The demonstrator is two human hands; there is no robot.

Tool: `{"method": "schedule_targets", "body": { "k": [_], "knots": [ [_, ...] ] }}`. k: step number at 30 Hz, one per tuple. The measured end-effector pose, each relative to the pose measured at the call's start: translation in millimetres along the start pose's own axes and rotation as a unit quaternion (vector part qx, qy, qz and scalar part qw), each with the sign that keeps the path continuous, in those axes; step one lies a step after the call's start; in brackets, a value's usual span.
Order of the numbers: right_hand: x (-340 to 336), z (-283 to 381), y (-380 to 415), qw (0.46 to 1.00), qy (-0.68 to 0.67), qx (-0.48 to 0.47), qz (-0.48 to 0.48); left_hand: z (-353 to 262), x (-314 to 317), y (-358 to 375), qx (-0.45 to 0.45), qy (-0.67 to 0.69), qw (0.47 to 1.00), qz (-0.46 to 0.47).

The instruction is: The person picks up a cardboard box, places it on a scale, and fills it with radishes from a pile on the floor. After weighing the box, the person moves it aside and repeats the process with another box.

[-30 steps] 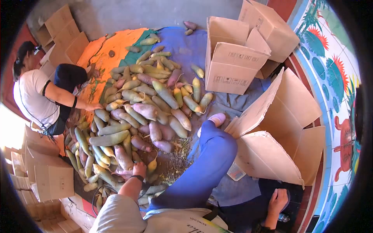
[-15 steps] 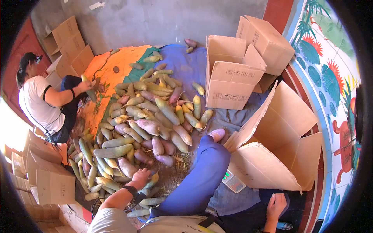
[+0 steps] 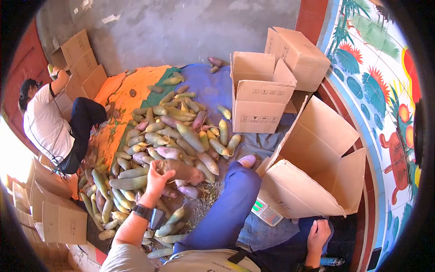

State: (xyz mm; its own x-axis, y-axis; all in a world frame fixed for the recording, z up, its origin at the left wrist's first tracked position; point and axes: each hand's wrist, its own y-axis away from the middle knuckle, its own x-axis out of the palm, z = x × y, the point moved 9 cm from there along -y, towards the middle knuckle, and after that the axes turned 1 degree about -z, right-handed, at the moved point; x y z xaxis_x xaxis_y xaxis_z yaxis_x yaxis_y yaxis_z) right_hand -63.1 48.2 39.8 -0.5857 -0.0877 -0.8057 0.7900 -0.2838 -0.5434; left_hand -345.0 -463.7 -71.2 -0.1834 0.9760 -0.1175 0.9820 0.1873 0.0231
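Observation:
My left hand (image 3: 157, 178) grips the stem end of a large radish (image 3: 182, 171) with dull brownish-purple skin, lifted over the heap and slightly blurred. Beneath and around it lie many green and purple radishes (image 3: 132, 182). A watch is strapped on my left wrist. My right hand (image 3: 318, 233) rests on my right knee, fingers curled in, with nothing visible in it. Between my legs and the open box, a digital scale (image 3: 268, 213) with a lit green display sits on the dark cloth.
An open cardboard box (image 3: 312, 177) stands to my right, with another open box (image 3: 257, 106) and a closed-looking box (image 3: 301, 56) behind. At left a co-worker (image 3: 50, 122) sits with one arm raised, near stacked cartons (image 3: 63, 213). Blue and orange sheets (image 3: 140, 81) cover the floor.
My left hand has moved up and away from the near edge of the heap and now holds a large radish. The co-worker's arm has risen. The view has shifted slightly.

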Motion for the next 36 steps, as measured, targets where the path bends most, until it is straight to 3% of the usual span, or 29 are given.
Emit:
{"method": "schedule_targets", "body": {
  "k": [4, 12, 14, 16, 18, 20, 21, 22, 24, 28, 30, 32, 34, 36],
  "knots": [
    [-17, 22, -12, 0.999, -0.037, 0.003, -0.016, -85, 24, 10, 0.038, 0.153, 0.987, 0.034],
    [-54, 102, -52, 0.986, -0.14, -0.074, -0.053, -173, 40, 39, 0.125, 0.239, 0.959, 0.09],
    [-57, 134, -67, 0.974, -0.203, -0.097, -0.028, -185, 49, 50, 0.126, 0.265, 0.95, 0.102],
    [-52, 153, -80, 0.966, -0.236, -0.101, 0.001, -179, 69, 64, 0.052, 0.323, 0.931, 0.161],
    [-37, 162, -81, 0.959, -0.269, -0.067, 0.064, -184, 89, 80, 0.034, 0.328, 0.922, 0.203],
    [-7, 158, -70, 0.924, -0.328, 0.02, 0.194, -183, 107, 92, 0.015, 0.316, 0.92, 0.232],
    [-13, 166, -74, 0.94, -0.303, -0.048, 0.15, -183, 117, 97, 0.009, 0.315, 0.914, 0.255],
    [-10, 160, -69, 0.94, -0.302, -0.051, 0.15, -183, 128, 102, 0.003, 0.315, 0.907, 0.28],
    [11, 127, -51, 0.91, -0.331, 0.105, 0.227, -187, 144, 110, -0.016, 0.302, 0.906, 0.295],
    [-20, 113, -56, 0.939, -0.286, 0.092, 0.168, -183, 173, 116, -0.028, 0.341, 0.87, 0.354],
    [-35, 90, -58, 0.908, -0.339, 0.214, 0.121, -188, 190, 120, -0.026, 0.354, 0.86, 0.366],
    [-59, 67, -68, 0.927, -0.335, 0.171, 0.0, -201, 215, 130, -0.014, 0.374, 0.83, 0.414],
    [-83, 41, -78, 0.921, -0.304, 0.219, -0.106, -222, 236, 136, 0.05, 0.369, 0.819, 0.436],
    [-119, 37, -98, 0.944, -0.188, 0.19, -0.193, -233, 262, 138, 0.115, 0.302, 0.817, 0.478]
  ]
}}
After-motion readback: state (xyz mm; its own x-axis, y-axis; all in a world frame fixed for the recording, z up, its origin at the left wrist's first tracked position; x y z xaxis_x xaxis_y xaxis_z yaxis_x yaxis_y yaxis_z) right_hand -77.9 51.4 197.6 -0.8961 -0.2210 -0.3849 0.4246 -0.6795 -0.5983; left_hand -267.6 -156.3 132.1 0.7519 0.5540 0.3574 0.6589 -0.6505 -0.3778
